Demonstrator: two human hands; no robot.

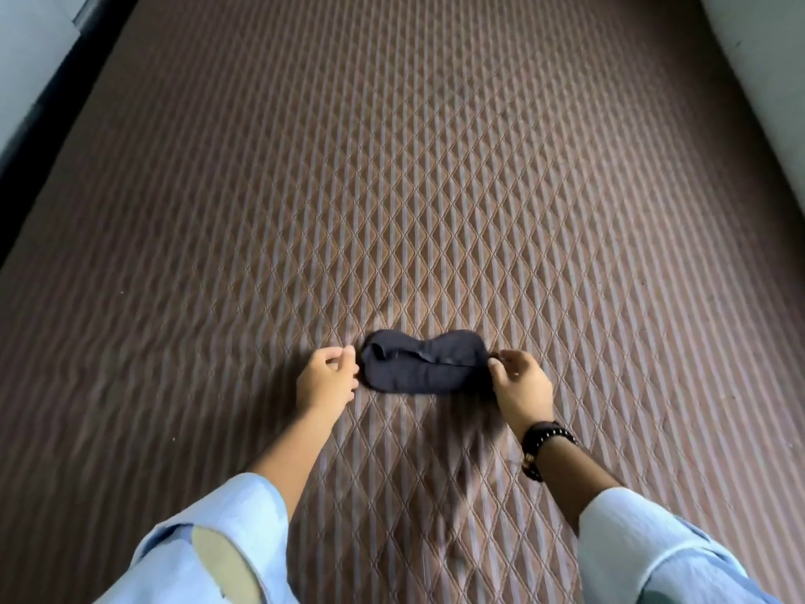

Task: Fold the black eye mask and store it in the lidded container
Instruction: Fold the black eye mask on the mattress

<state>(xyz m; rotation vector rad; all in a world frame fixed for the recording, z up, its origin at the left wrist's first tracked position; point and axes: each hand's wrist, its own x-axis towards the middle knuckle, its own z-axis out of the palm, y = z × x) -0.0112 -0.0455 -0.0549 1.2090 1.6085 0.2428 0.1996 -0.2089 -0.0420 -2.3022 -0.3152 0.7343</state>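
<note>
The black eye mask (424, 368) lies flat and unfolded on the brown quilted mattress (392, 189), with its strap resting across the top. My right hand (520, 388) pinches the mask's right end between thumb and fingers. My left hand (326, 377) sits just beside the mask's left end, its fingers loosely curled and a thin gap showing between them and the fabric. No lidded container is in view.
The mattress stretches far ahead and to both sides. A dark edge and pale floor (30, 80) run along the left, and a light wall (766, 58) along the right. A dark watch (542, 446) is on my right wrist.
</note>
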